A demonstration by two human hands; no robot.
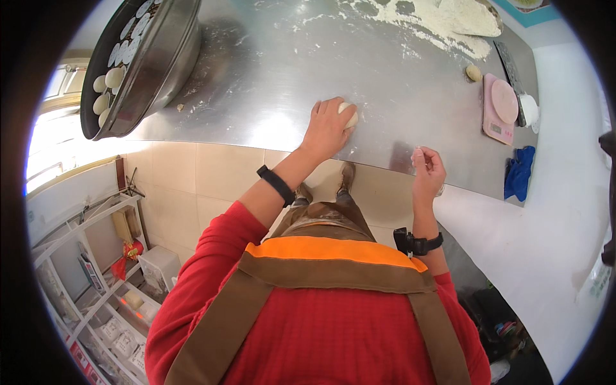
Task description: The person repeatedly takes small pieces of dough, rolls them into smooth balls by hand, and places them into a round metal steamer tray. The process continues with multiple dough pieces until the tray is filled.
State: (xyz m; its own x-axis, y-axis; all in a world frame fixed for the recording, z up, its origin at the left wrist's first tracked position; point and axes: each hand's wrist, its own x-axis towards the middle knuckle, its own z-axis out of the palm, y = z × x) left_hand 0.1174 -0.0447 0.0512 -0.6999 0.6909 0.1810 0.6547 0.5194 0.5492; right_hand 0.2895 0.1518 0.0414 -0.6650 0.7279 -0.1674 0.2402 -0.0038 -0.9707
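My left hand [330, 124] is curled around a ball of dough [348, 115] on the stainless steel table [298, 72], close to its near edge. To the right, my right hand [428, 166] hovers by the table's edge, fingers bent in and thumb near the fingertips; nothing shows in it. A smaller dough piece [473, 73] lies left of a pink kitchen scale [504, 103], whose round plate looks bare. At the upper left, a large round metal pan [166, 72] holds several dough balls [114, 77] and small white paper discs [127, 29].
Flour [423, 19] is spread over the table's far right, with a heap beside it. Blue gloves [519, 173] lie at the right corner, near a dark bar-shaped object [509, 67] and a white container [528, 110]. A shelf rack [86, 236] stands at the lower left.
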